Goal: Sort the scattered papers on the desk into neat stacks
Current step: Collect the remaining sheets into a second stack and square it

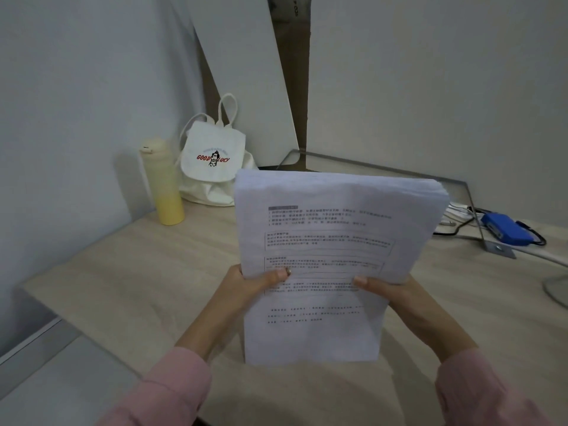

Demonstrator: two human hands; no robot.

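Paper stack (pixel 332 241) pinched in left hand (pixel 246 285) and right hand (pixel 390 290) fingers, so just tap edges square on the bench (pixel 138 287).

Dim, soft grey light. Faint shadow from yellow bottle (pixel 163 186) on wall (pixel 76 118) to left. Pic bit blurry, words on papers (pixel 332 241) fuzzy. Edges bend w/ wide lens.

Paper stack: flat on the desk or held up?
Held up: left hand and right hand grip the paper stack. Whether its lower edge touches the desk: cannot tell.
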